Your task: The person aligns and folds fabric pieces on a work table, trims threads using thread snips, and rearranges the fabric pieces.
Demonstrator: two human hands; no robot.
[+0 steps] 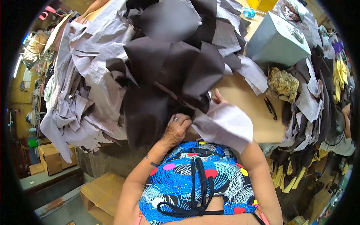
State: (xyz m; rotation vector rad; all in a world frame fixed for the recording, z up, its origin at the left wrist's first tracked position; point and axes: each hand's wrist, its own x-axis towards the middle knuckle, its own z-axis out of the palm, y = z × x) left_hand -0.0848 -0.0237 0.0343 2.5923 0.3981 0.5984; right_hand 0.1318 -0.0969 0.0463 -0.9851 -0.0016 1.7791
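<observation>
My left hand [177,129], with a ring on one finger, is closed on the lower edge of a dark brown fabric piece [144,112] near the table's front edge. My right hand [219,98] is mostly hidden behind a pale grey-lilac fabric flap [227,125]; only some fingertips show above it, and what they hold is hidden. The flap hangs over my right wrist and joins or overlaps the dark fabric between my hands. More dark fabric [172,60] lies spread just beyond.
Pale fabric pieces [101,48] are heaped on the left. At the right stand a grey metal box [277,41], a tangled brown bundle [283,84] and black thread snips [270,108] on the tan table [243,90]. A cardboard box [105,195] sits below left. Part of another person's arm [347,120] shows far right.
</observation>
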